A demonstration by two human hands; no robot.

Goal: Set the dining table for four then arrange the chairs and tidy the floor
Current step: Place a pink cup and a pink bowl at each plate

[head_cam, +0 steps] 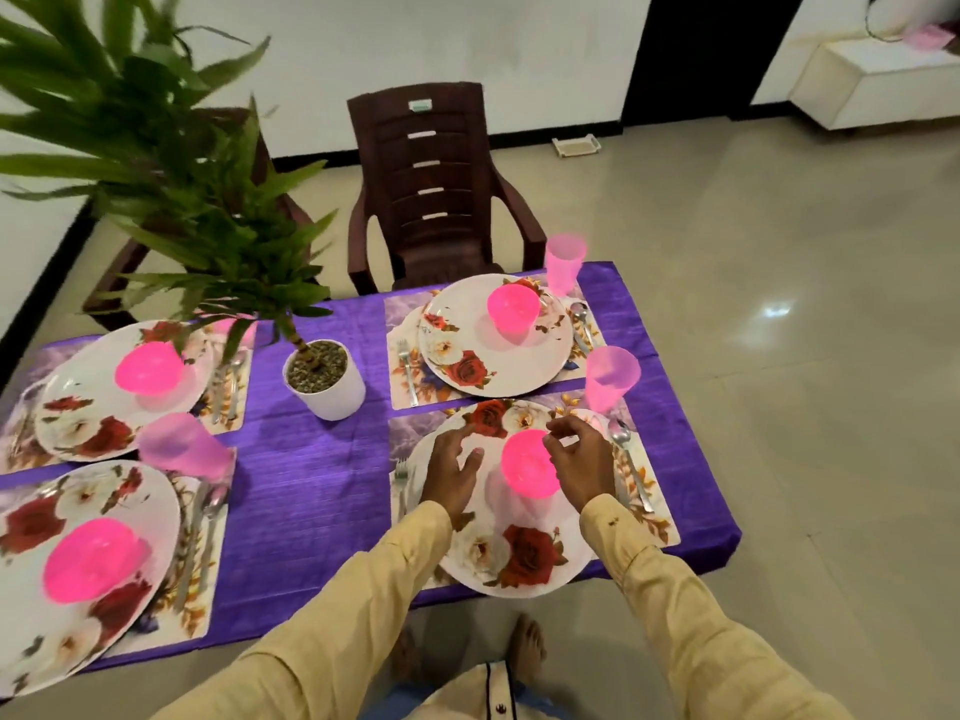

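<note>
Head view is showing four place settings, each white rose-patterned plate carrying one pink bowl. On the near-right plate (519,558) the pink bowl (530,470) is sitting near the middle, between the person's two hands. The left hand (451,475) is hovering over the plate just left of the bowl with fingers spread and straight, holding nothing. The right hand (582,465) is hanging at the bowl's right rim with fingers loosely curled; whether they are touching the rim cannot be told. A pink tumbler (610,376) is standing just beyond this setting, with a spoon (631,470) lying to the plate's right and a fork (401,480) to its left. The far-right plate (493,356) is bearing its own bowl (513,309), with a second tumbler (563,262) standing at the table's far corner. Two more plates with bowls are lying at the left, and another tumbler (182,449) is standing between them. A white pot (332,392) at the table's centre is holding pebbles and a leafy green plant (156,148). A purple tablecloth (311,485) is covering the table, with floral placemats under the plates. A brown chair (431,189) is standing at the far side on a glossy tiled floor (779,304), where a small white tray (575,146) is lying by the wall.
</note>
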